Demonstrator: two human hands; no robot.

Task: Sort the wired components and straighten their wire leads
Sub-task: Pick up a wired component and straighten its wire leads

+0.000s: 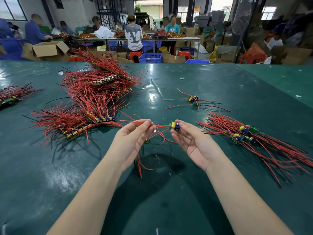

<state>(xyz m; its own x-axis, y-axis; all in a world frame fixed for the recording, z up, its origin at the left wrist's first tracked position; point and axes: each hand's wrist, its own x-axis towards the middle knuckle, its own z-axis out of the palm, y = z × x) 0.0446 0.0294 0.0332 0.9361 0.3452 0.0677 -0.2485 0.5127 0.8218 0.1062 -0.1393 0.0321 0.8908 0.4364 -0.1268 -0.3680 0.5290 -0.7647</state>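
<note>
**One wired component held in the air between both hands, above the green desk**

Held at the centre: a small wired component [175, 125] with a yellow capacitor and a blue part, pinched at the fingertips of the right hand [189, 141], palm turned up. From it, red wire leads [160, 126] stretched leftward to the left hand [133, 138]. Left grip: thumb and fingers closed on these red leads, which stick out a little past the fingers to the left. Right grip: narrow, closed on the component body itself. Below the left hand, a second small board [146, 140] half hidden behind the palm, with red and black wires hanging down toward the desk; cannot tell exactly how it is held.

Just right of the right hand, lying on the desk [220, 85]: a sorted bundle [245, 133] of several components, leads all pointing to the lower right, fairly parallel. Further back, near the middle of the desk: two loose components [194, 100] close together, wires spread to both sides.

To the left: a large unsorted heap [98, 92] of boards in rows, red wires standing out in all directions, a few black ones among them. At the far left edge: another smaller pile [11, 95], partly cut by the frame.

Desk surface: dark green, shiny, with small white scraps here and there.

Behind the desk: cardboard boxes [49, 49], blue crates [150, 58], red stools, and other people seated at a long white desk [177, 39] with more red wire piles.
</note>
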